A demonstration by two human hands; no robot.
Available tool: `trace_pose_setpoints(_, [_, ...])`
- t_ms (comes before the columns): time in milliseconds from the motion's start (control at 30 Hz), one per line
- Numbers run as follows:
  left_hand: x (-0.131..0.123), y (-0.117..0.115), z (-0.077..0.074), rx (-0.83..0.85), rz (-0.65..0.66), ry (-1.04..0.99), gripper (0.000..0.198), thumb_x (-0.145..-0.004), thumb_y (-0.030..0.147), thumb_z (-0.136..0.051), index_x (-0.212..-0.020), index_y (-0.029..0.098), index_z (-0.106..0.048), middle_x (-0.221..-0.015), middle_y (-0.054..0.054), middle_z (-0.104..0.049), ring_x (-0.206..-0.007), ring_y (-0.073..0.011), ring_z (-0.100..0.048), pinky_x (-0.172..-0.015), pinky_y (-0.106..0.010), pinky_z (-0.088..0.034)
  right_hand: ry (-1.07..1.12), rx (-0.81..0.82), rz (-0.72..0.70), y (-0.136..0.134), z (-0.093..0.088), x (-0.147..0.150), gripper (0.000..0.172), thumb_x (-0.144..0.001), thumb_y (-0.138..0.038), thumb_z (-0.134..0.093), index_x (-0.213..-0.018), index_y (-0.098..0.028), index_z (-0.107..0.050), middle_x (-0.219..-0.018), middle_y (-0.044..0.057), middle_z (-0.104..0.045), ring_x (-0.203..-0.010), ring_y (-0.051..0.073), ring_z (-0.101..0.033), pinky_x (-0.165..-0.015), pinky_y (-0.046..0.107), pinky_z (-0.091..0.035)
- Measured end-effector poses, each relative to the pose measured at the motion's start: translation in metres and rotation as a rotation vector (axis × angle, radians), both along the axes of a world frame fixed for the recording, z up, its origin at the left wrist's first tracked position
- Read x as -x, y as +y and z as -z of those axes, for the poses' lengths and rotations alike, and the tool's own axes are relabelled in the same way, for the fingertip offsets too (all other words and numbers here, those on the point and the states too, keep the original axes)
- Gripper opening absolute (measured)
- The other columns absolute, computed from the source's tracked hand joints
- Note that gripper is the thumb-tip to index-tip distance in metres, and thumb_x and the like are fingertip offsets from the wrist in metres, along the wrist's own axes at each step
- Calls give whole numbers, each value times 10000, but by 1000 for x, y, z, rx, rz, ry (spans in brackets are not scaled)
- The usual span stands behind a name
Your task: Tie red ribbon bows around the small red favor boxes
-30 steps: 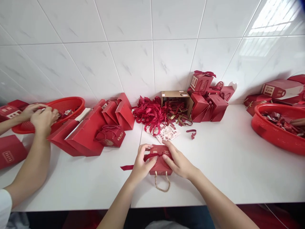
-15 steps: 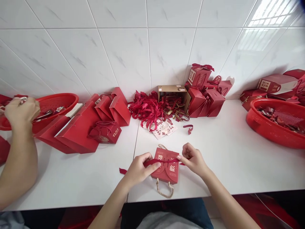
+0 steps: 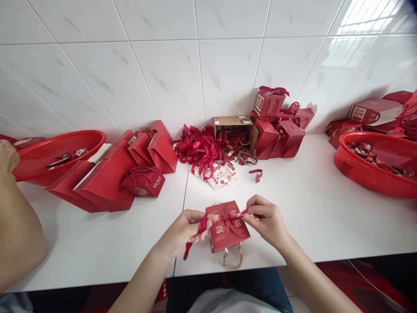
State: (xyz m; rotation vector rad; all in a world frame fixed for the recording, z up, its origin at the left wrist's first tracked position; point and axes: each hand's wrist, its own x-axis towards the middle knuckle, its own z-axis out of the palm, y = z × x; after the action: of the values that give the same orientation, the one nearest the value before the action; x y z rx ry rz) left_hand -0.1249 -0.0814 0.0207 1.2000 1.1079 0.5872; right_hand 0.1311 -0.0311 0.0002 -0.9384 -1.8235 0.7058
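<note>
A red gift box (image 3: 224, 237) with pale lettering and a twisted rope handle (image 3: 233, 265) lies on the white table in front of me. A dark red ribbon (image 3: 202, 226) crosses its top, threaded at the middle. My left hand (image 3: 182, 230) is closed on one end of the ribbon, with a tail hanging below the fingers. My right hand (image 3: 265, 219) pinches the ribbon's other side at the box's right edge. Both hands are just above the box top.
Behind are a heap of ribbons (image 3: 198, 148), printed cards (image 3: 221, 176), an open cardboard box (image 3: 233, 121) and stacked red boxes (image 3: 269, 139). Red bags (image 3: 110, 182) and a red basket (image 3: 61, 139) stand left, another basket (image 3: 374, 174) right. A co-worker's arm (image 3: 22, 226) reaches in from the left.
The gift box has turned slightly on the table. My left hand has shifted left and lifted its ribbon end off the box top. The co-worker's arm has moved left.
</note>
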Motion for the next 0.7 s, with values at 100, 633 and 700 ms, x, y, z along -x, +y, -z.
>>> trace_pose_setpoints(100, [-32,-13,-8,-394,-309,116,250,-860,311,-575,-967,183,-762,-688,-15,-600,-582,-104,-541,-564,-223,-481,98,284,-258,-2,-12,12,228,-805,-330,-703,-625,-190,-705,-749,31,-553,-575,116,-477,-489,253,-377])
trace_pose_setpoints(633, [-40,-14,2,-1046,-70,405,265,-890,0,-469,-922,179,-663,-947,-55,-604,-859,-125,-634,-744,-208,-535,-156,494,-535,8,-30,29,149,-593,-42,-633,-623,-176,-575,-843,-19,-504,-662,97,-468,-606,234,-392])
trace_pose_setpoints(700, [-37,-13,0,-1039,-108,448,217,-892,29,-495,-860,178,-650,-913,-40,-599,-819,-116,-633,-718,-198,-526,-188,481,-537,7,-33,27,135,-609,-48,-625,-638,-178,-596,-875,-8,-519,-679,104,-490,-632,247,-410])
